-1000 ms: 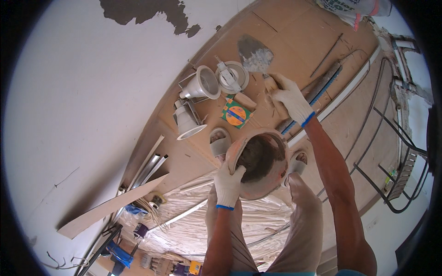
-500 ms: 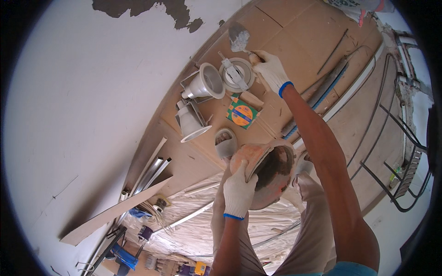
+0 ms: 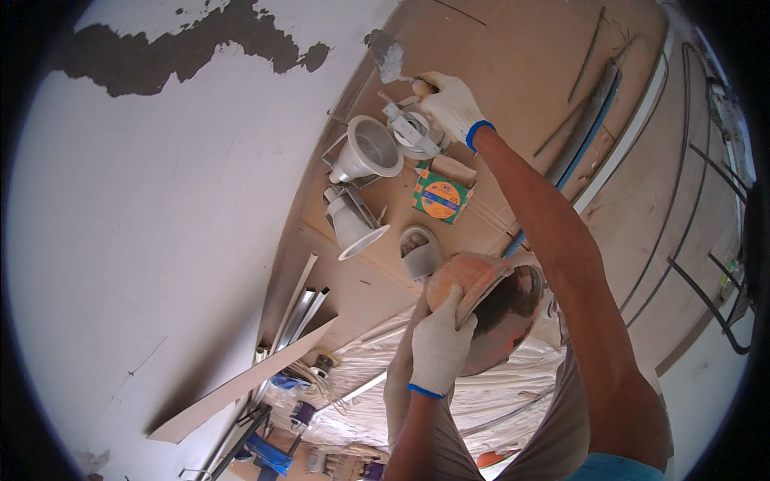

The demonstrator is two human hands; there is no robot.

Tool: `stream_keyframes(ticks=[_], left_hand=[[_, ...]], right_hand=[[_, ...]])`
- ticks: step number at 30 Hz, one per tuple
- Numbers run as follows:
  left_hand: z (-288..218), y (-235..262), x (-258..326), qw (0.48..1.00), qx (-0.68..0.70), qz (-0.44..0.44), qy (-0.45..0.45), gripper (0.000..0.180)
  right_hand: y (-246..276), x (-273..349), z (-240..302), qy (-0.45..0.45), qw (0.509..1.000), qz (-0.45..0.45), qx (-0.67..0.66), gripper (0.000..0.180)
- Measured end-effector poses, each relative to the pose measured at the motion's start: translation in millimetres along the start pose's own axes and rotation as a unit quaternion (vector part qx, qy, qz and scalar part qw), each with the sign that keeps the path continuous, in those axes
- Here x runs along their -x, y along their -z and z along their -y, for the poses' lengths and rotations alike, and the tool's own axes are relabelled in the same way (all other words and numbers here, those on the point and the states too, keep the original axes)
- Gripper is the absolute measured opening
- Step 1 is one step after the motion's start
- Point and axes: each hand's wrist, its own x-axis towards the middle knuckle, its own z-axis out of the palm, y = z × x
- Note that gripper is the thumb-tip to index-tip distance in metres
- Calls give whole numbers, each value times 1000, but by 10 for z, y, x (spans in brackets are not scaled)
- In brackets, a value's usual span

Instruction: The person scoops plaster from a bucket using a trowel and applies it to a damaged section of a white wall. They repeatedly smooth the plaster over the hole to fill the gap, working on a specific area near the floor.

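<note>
Above a floor with a brown covering (image 3: 513,72), my two gloved hands are shown at work, seen from my head. My left grip (image 3: 441,343) is closed on the left rim of a reddish bowl (image 3: 507,314), which is held in front of my legs, tilted so that its mouth faces to the right; its interior is coated dark grey. My right grip (image 3: 451,104), farther forward, is curled around the handle of a trowel (image 3: 390,61). The trowel's blade, pointing left near the foot of the white wall (image 3: 160,232), bears pale grey material. Higher on this wall lies a ragged dark grey patch (image 3: 192,52). Between the hands, on the floor, are an upper lamp housing (image 3: 365,152), a lower lamp housing (image 3: 354,223) and, just beside them, a green-and-orange box (image 3: 441,199). Metal bars (image 3: 301,314) lie by the wall at lower left, near crumpled plastic sheeting (image 3: 361,417).
</note>
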Motion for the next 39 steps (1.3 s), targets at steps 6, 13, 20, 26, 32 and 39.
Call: stream_keyframes(ticks=[6, 13, 20, 26, 32, 39], left_hand=[[-29, -19, -30, 995, -94, 27, -27, 61], [20, -28, -58, 994, -94, 3, -62, 60], [4, 21, -90, 992, -103, -2, -69, 57], [19, 33, -97, 992, -102, -5, -77, 58], [-18, 48, -113, 993, -102, 11, -56, 58], [-115, 115, -121, 998, -52, 38, 18, 63]], right_hand=[[-54, -66, -46, 13, 1000, -9, 20, 36], [-104, -185, -129, 68, 995, -38, 63, 35], [-115, -100, -185, -14, 998, 8, -66, 49], [-74, -2, -289, -69, 980, 54, -181, 53], [-141, -28, -300, -23, 987, 33, -156, 54], [-144, -27, -181, 6, 996, -13, -93, 51]])
